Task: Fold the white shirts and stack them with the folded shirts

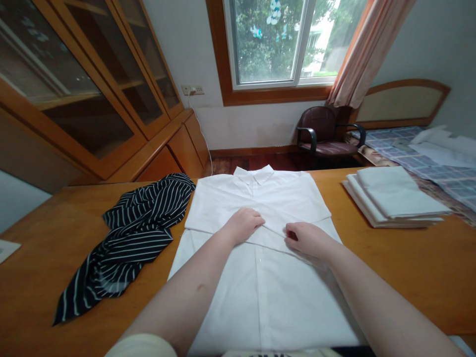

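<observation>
A white button-up shirt [230, 198] lies flat on the wooden table, buttons facing up and collar at the far end. Its sleeves [273, 237] are folded across the chest and overlap near the middle. My left hand [244, 224] rests on the sleeve cloth left of centre, fingers curled together on the fabric. To the right of it, my right hand [308, 239] closes on the sleeve cloth with fingers bent in; the fingertips are partly hidden. A short gap separates the two hands.
A crumpled black-and-white striped cloth [139, 233] lies left of the shirt. A stack of folded white cloth [396, 196] sits at the right. Beyond the wooden table [409, 267] are an office chair [323, 131], a bed [405, 144] and a glass-door cabinet [148, 136].
</observation>
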Tool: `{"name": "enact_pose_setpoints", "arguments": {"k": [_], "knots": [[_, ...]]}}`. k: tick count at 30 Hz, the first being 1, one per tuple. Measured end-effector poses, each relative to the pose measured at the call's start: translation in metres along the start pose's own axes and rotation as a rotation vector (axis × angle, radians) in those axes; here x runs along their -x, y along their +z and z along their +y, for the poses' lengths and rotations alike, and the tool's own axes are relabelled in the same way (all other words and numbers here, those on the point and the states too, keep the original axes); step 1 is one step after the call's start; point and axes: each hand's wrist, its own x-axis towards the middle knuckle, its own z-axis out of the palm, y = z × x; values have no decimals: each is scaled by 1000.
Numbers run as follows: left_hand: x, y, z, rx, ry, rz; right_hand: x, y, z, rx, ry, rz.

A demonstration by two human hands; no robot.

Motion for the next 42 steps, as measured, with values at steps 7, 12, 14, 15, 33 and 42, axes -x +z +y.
{"name": "enact_pose_setpoints", "arguments": {"k": [7,12,14,15,33,42], "knots": [[1,-4,1,-48,5,-45,-2,-2,1,-30,12,-26],[2,-6,-4,-152,-250,-40,-2,-3,2,-59,39,-43],[3,-7,-8,-187,-341,-56,-2,-3,3,-71,36,-45],[3,-8,-10,-197,-369,-66,-2,-3,3,-77,35,-49],[5,-22,-10,-325,-941,-133,-3,-1,5,-64,30,-57],[0,16,-14,-205,-544,-101,-3,0,8,-62,16,-49]]}}
